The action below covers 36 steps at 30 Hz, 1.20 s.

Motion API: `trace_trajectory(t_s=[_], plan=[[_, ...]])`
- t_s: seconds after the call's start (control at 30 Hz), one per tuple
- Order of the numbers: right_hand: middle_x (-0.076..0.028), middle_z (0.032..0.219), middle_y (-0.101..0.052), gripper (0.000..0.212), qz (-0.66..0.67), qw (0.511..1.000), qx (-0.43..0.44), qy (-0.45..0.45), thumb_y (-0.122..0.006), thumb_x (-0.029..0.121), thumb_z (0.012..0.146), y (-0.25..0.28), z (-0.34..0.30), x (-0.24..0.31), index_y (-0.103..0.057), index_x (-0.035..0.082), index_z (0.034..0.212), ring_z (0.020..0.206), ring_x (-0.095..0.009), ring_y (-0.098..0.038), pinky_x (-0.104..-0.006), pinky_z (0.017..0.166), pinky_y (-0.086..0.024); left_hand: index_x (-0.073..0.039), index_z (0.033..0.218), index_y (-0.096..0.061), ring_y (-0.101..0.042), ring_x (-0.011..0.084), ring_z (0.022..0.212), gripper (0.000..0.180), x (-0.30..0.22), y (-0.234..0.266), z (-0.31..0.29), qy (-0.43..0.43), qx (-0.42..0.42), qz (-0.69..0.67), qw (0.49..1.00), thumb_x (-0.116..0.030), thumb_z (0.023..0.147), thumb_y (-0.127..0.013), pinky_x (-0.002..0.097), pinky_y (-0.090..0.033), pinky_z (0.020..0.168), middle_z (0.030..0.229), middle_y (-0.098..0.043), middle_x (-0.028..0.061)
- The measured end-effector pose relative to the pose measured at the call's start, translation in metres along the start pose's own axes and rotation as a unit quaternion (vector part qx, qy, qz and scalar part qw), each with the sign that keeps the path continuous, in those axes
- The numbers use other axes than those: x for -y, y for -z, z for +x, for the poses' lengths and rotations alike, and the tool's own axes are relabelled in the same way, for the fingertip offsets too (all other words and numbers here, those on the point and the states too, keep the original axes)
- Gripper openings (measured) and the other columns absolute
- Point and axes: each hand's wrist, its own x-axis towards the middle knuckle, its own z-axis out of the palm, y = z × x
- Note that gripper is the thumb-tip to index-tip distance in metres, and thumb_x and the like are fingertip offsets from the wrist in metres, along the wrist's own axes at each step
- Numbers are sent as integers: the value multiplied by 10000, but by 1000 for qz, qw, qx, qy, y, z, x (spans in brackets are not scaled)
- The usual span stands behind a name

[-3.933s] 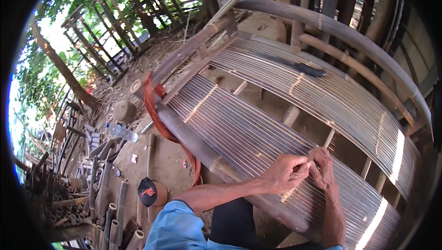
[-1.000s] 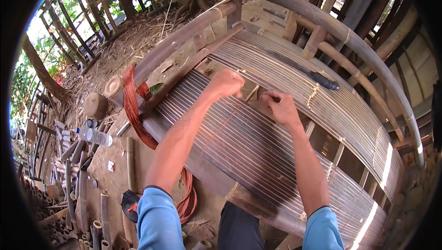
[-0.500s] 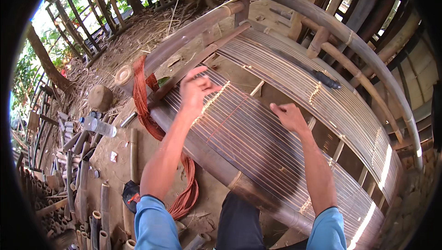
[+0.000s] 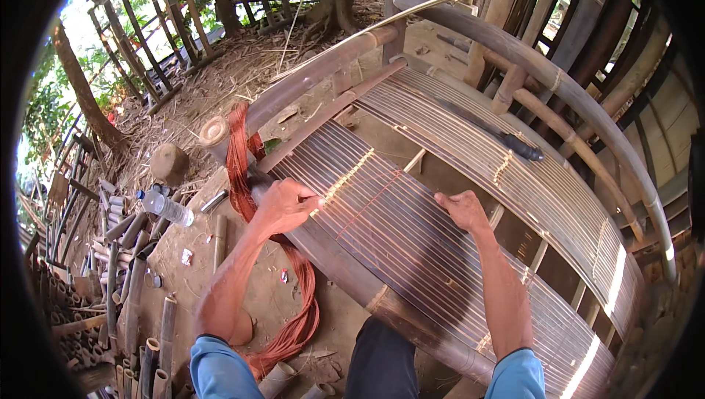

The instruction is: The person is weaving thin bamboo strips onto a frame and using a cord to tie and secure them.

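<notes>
A slatted bamboo panel [image 4: 411,230] lies across a bamboo bench frame in front of me. My left hand [image 4: 286,206] is closed in a pinch at the panel's near edge, beside the lower end of a pale woven binding [image 4: 345,181]. What its fingers hold is too small to make out. My right hand [image 4: 464,209] is closed, thumb against the curled fingers, by the panel's far edge; its contents are hidden. Between the hands a thin red cord [image 4: 369,204] crosses the slats. A bundle of red-brown strands [image 4: 239,156] hangs over the frame's left end.
A second slatted panel [image 4: 440,116] lies beyond a gap with crossbars, and a black-handled knife [image 4: 523,146] rests on it. A curved bamboo rail [image 4: 573,79] bounds the right. Left on the ground are a plastic bottle [image 4: 167,208], a rounded block [image 4: 169,164] and cut bamboo pieces [image 4: 121,252].
My left hand has come down from above the pale binding to its lower end, and its fingers have closed. My right hand has hardly moved. The view has shifted slightly.
</notes>
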Motion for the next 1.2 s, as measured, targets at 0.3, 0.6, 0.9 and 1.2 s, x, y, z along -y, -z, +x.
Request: trace_trajectory(t_s=[0.3, 0.6, 0.9, 1.2], plan=[[-289, 844, -685, 525, -41, 995, -90, 23, -680, 560, 939, -16, 0, -7, -784, 45, 928, 856, -447, -710, -459, 760, -557, -15, 973, -760, -622, 271, 1145, 347, -93, -74, 37, -295, 150, -541, 773, -292, 1072, -576, 420, -483, 1013, 1270, -673, 123], [-251, 802, -689, 524, -44, 990, -128, 26, -647, 540, 971, -27, -20, 12, -768, 50, 830, 826, -462, -685, -476, 736, -563, 38, 994, -673, -693, 257, 732, 429, 67, -91, 28, -163, -45, -676, 717, -351, 1098, -524, 386, -593, 737, 844, -712, 178], [-251, 1557, -411, 679, -185, 927, -227, 236, -531, 547, 1012, -30, -113, -11, -484, 91, 1514, 1476, -406, -371, -548, 1215, -272, -40, 1209, -648, -679, 212, 973, 338, 186, -100, -134, 235, -293, -262, 889, -307, 1003, -677, 375, -540, 833, 986, -705, 78], [-226, 1676, -262, 764, 48, 963, 134, 231, -511, 617, 1023, 46, -401, -109, -430, 77, 1557, 1568, -401, -209, -530, 1284, -187, -14, 1381, -573, -534, 321, 1330, 523, -103, -158, -111, -135, -279, -147, 939, -238, 942, -749, 452, -386, 1154, 1395, -595, 178]])
